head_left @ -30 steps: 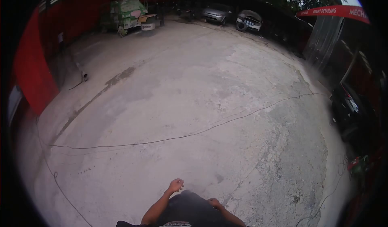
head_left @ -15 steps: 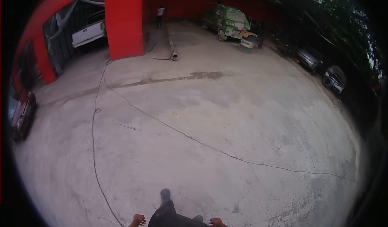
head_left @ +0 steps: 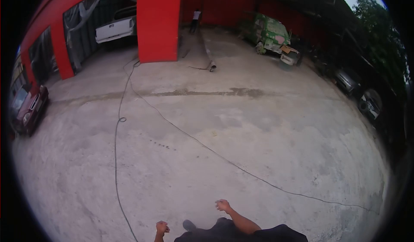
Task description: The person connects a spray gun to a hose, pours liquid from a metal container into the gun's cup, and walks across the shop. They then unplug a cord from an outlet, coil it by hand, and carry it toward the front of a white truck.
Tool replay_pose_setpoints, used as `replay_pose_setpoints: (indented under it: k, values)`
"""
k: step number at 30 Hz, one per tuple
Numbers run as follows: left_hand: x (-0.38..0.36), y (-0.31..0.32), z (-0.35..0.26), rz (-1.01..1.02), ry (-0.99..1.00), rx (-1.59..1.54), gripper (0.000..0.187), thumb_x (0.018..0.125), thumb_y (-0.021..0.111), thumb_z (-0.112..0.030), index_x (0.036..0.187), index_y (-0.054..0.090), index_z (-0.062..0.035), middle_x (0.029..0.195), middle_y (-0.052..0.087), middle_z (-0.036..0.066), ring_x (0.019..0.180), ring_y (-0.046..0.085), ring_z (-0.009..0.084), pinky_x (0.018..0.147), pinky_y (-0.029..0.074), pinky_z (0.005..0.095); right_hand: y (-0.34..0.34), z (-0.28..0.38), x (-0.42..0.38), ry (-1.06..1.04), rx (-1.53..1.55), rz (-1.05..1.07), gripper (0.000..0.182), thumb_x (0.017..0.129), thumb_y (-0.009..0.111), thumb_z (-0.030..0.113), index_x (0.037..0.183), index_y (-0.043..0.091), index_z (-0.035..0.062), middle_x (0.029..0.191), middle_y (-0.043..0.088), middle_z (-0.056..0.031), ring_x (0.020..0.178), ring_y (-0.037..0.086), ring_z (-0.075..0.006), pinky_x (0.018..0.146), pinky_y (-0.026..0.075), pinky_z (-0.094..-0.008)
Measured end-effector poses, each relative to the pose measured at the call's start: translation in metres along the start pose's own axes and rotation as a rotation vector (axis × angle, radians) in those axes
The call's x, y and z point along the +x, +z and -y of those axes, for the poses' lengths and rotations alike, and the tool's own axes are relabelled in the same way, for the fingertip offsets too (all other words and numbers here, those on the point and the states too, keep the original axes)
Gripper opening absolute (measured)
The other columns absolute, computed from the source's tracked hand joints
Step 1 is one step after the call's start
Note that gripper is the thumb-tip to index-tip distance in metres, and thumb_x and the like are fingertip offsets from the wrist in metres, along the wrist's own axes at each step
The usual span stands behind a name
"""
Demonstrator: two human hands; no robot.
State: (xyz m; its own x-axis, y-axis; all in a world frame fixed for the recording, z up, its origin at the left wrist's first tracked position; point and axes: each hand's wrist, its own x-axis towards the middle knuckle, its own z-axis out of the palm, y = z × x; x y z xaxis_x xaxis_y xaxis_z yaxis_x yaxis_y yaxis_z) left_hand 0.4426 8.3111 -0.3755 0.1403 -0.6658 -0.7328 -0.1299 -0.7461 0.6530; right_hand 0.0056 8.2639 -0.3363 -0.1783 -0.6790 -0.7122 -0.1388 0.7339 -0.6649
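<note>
I stand on a wide concrete yard (head_left: 241, 125). My left hand (head_left: 162, 228) hangs low at the bottom of the view, fingers curled shut, holding nothing. My right hand (head_left: 223, 205) swings a little forward over the concrete, fingers loosely apart and empty. My dark shoe (head_left: 188, 225) shows between them. A thin black cable (head_left: 207, 148) runs across the ground ahead of me, and a second cable (head_left: 115, 155) trails down the left side.
A red pillar (head_left: 158, 22) and red walls stand ahead. A white pickup (head_left: 113, 28) is in the bay, a dark red car (head_left: 29, 108) at far left, a green vehicle (head_left: 271, 35) and parked cars (head_left: 371, 102) to the right. A distant person (head_left: 196, 20) stands by the wall.
My view has swung left, bringing the red pillar and white pickup in. My right hand has swung forward and my left hand has come up into view as I walk.
</note>
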Motion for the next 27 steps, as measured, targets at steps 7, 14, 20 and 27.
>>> replay_pose_setpoints:
  k: [7, 14, 20, 27]
  values:
    - [0.096, 0.005, -0.084, 0.025, 0.032, -0.092, 0.016, 0.08, 0.044, -0.005, 0.076, 0.059, -0.001, 0.052, 0.047, 0.007, 0.041, 0.053, 0.0209, 0.037, 0.053, 0.0415, 0.032, 0.081, 0.088, -0.088, 0.03, 0.029, 0.03, 0.089, 0.057, 0.027, 0.107, 0.065, 0.0045, 0.083, 0.069, -0.009, 0.064, 0.064, -0.0151, 0.054, 0.051, -0.0271]
    - [0.187, -0.032, -0.107, 0.103, 0.775, 1.35, 0.026, 0.078, 0.063, -0.032, 0.064, 0.065, -0.0104, 0.064, 0.065, 0.004, 0.065, 0.064, 0.0247, 0.057, 0.049, 0.0399, 0.0, 0.022, 0.212, -0.281, -1.015, 0.154, 0.028, 0.08, 0.062, 0.024, 0.099, 0.067, 0.005, 0.095, 0.07, -0.012, 0.087, 0.068, -0.0233, 0.073, 0.053, -0.0389]
    - [0.288, -0.039, -0.235, -0.028, 0.002, 0.17, 0.027, 0.082, 0.059, -0.032, 0.066, 0.061, -0.011, 0.059, 0.057, 0.005, 0.058, 0.057, 0.0232, 0.053, 0.048, 0.041, -0.002, 0.175, 0.267, 0.162, -0.277, -0.062, 0.03, 0.079, 0.059, 0.032, 0.084, 0.068, 0.0025, 0.091, 0.071, -0.0111, 0.075, 0.068, -0.021, 0.064, 0.055, -0.0357]
    - [0.409, -0.061, -0.348, -0.037, 0.269, 0.07, 0.027, 0.086, 0.055, -0.032, 0.068, 0.056, -0.0117, 0.053, 0.047, 0.006, 0.05, 0.049, 0.0214, 0.048, 0.046, 0.0422, 0.053, 0.407, 0.46, -0.034, -0.062, 0.023, 0.033, 0.087, 0.059, 0.029, 0.108, 0.064, 0.0031, 0.085, 0.069, -0.0097, 0.063, 0.063, -0.0158, 0.054, 0.053, -0.0301]
